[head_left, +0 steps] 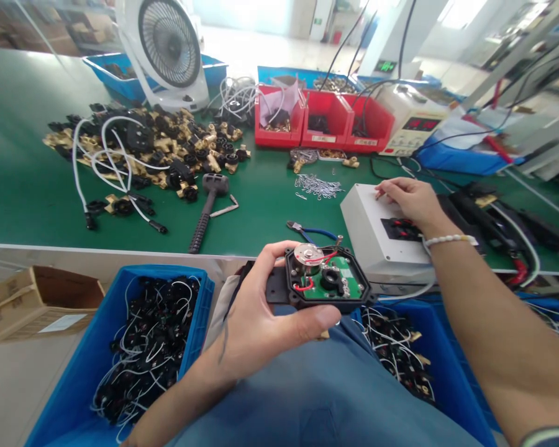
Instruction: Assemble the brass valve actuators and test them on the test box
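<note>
My left hand [261, 316] is closed around a black housing [328, 279] held over my lap. The housing shows a green circuit board, a round metal coil and red wires. My right hand [407, 198] rests on top of a white box [372, 236] at the table's front edge, fingers bent down onto its top, next to a black socket with red parts. A white bead bracelet is on that wrist. Blue-handled cutters [314, 233] lie on the green mat just left of the box.
A pile of brass and black fittings with white cables [140, 149] covers the left of the table, with a black mallet [209, 208] beside it. Red bins [326, 118], a fan [168, 49] and a power supply [412, 127] stand behind. Blue crates [97, 347] of wired parts flank my lap.
</note>
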A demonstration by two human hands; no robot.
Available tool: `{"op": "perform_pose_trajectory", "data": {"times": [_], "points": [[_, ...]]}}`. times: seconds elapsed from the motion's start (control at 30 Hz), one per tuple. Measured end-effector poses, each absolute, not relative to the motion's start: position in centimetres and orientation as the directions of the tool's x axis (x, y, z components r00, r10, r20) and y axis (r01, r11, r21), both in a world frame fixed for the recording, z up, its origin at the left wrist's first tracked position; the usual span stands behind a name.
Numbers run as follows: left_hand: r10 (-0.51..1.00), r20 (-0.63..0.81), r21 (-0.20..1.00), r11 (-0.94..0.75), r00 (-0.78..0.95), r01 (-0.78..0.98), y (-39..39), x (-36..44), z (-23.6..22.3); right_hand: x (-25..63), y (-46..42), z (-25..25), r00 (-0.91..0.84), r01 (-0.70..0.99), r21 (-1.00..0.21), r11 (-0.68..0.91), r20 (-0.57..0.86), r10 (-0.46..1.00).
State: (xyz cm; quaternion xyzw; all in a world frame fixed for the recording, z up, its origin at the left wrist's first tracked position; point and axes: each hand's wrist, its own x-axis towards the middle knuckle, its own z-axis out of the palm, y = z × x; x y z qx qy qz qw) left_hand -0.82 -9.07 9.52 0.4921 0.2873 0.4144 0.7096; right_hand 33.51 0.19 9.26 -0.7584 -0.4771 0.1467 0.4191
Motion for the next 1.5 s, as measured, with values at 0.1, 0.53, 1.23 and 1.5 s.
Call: {"op": "perform_pose_trajectory", "data": {"times": [0.1,0.53,1.23,1.5], "points": [[0.863,0.051,0.947,0.118,0.502,-0.298,-9.0,-0.9,9.5,33.5,0.2,9.3,0.508,0.595,-0.780,-0.194,0.178,0.843],[0.849,0.138,0.965,0.002,0.510,-0.264,-9.3,-1.0,9.2,34.6,0.7,8.5,0.507,0.573,-0.807,-0.144,0.211,0.836],[0.872,-0.165,0.843,0.368,0.461,-0.393,-8.7,-0.1,9.8,34.8,0.8,8.6,0.494,0.653,-0.721,-0.233,0.172,0.852],[0.818,-0.244,0.664,0.532,0.521,-0.525,-8.9,0.1,9.4,34.9,0.8,8.4,0.486,0.673,-0.699,-0.240,0.173,0.857]]}}
